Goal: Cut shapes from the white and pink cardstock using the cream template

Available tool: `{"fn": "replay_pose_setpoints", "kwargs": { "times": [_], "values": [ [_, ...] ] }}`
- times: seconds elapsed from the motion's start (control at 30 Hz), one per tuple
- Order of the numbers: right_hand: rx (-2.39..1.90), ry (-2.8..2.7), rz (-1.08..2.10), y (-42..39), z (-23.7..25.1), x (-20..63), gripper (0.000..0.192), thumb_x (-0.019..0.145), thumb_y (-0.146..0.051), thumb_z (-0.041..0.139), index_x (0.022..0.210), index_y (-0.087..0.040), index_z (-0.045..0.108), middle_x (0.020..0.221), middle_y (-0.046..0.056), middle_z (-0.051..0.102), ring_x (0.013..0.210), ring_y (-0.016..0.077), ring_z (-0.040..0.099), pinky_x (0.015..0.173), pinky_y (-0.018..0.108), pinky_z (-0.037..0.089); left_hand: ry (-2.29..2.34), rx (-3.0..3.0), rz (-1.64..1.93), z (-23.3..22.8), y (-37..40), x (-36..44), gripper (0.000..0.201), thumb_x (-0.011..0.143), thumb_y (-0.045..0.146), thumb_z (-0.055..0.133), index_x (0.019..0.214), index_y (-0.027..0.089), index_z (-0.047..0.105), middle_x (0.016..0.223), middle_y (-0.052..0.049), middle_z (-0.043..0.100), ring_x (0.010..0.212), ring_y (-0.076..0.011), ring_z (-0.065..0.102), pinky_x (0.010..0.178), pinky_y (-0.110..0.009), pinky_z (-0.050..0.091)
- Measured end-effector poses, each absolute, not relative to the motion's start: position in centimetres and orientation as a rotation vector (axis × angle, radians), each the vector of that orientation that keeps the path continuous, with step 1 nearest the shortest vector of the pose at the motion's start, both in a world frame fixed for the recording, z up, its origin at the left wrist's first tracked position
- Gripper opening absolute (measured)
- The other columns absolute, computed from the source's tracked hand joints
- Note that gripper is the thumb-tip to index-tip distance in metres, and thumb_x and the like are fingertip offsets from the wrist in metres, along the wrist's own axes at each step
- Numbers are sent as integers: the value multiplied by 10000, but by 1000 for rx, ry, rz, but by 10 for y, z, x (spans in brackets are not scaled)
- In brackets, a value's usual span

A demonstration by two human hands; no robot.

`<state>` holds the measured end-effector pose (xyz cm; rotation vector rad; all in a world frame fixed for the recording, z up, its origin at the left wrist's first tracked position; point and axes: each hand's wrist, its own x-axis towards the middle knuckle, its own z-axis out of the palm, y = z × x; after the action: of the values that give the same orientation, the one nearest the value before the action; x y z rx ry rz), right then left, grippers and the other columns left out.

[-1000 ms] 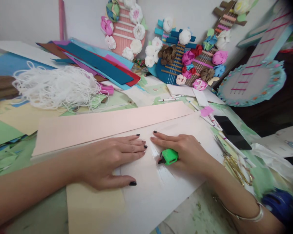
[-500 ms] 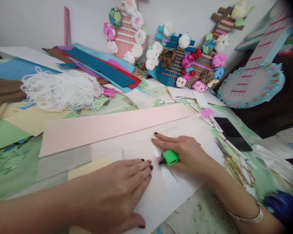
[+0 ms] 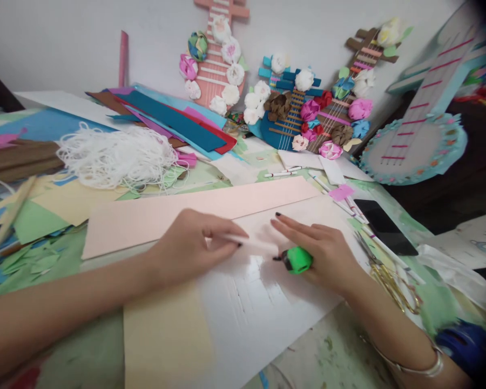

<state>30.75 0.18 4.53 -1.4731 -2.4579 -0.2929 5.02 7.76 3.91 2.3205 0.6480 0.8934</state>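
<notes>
My left hand [image 3: 194, 248] is raised over the white board, thumb and forefinger pinched on a narrow white strip [image 3: 257, 244]. Motion blurs the strip, whose far end reaches close to the tip of the tool in my right hand. My right hand [image 3: 319, 248] is closed around a small green cutter [image 3: 297, 260] with a black front end; its blade cannot be made out. The first fingers of that hand stretch forward. Below my hands, the white board [image 3: 263, 324] bears several thin cut lines. A long pale pink strip of card [image 3: 210, 202] lies along its far side.
Gold-handled scissors [image 3: 389, 275] and a black phone [image 3: 384, 227] lie to the right, beside white sticks. Tangled white string [image 3: 117, 156] and coloured paper sheets [image 3: 174, 119] are at the back left. Paper-flowered guitar models [image 3: 291, 108] lean against the wall. Cream card [image 3: 166, 335] sits front left.
My left hand has lifted off the board, where it lay flat, and now pinches the white strip. My right hand has shifted slightly, still holding the green cutter. Cut lines on the board are now uncovered.
</notes>
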Motion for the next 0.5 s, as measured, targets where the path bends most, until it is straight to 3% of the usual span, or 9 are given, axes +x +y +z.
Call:
{"fn": "replay_pose_setpoints", "kwargs": {
  "times": [0.1,0.17,0.37,0.5],
  "values": [
    [-1384,-2143,-524,-3,47,311,364,883,-238,588,1245,-242,622,949,53,775,700,184,709,622,305,516,926,2032,901,49,103,50,141,780,267,633,832,188,737,773,1,737,647,-144,661,548,-200,464],
    [-1436,-2000,-569,-5,47,311,356,887,-222,578,1240,-266,595,742,4,732,634,168,681,610,292,505,1048,1973,899,51,117,48,120,741,267,656,784,176,722,740,3,711,652,-146,647,570,-207,461],
    [-1677,-1911,-164,-2,50,307,442,864,-354,562,1250,-227,389,917,39,651,642,176,635,573,303,463,1147,1997,912,39,137,40,118,763,223,617,827,157,691,826,-30,722,741,-157,650,670,-237,500],
    [-1671,-1783,-4,-3,55,308,299,899,-415,527,1102,-247,387,857,22,649,665,183,642,588,299,461,1127,2089,902,29,147,37,140,776,255,604,847,165,686,862,-34,724,782,-164,655,722,-252,506]
  ]
}}
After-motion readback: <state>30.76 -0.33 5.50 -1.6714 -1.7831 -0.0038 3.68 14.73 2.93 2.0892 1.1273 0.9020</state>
